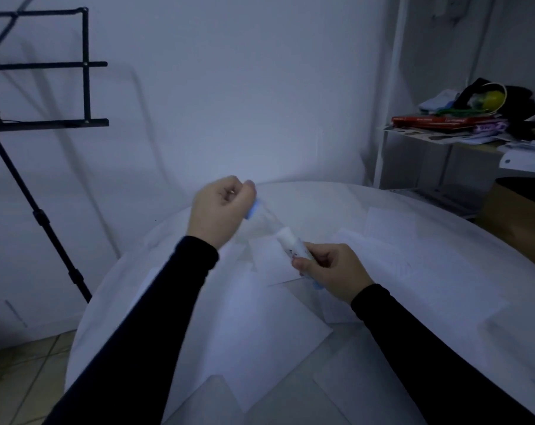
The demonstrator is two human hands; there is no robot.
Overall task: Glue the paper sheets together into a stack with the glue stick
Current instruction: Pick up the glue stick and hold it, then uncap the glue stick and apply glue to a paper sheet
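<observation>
The right hand (333, 271) curls its fingers and thumb round the lower half of a white cylindrical glue stick with a blue base (293, 248); the grip is tight about the tube, with the thumb lying along its near side. The tube is held in the air above the white round tabletop (444, 228), its long axis slanting up and away to the left, the open white end pointing toward the left hand and the blue base showing just below the right palm.

The left hand (221, 207) is raised higher and farther back, fingers folded into a closed grip that pinches a small blue cap (252, 208), which shows at the lower right edge of the fist. The cap is blurred, and a pale streak of blur runs between it and the glue stick's tip, so whether the two touch cannot be told.

Beneath both hands, loose white paper sheets (260, 320) lie overlapping at different angles across the tabletop. Both forearms wear dark long sleeves (155, 302).
</observation>
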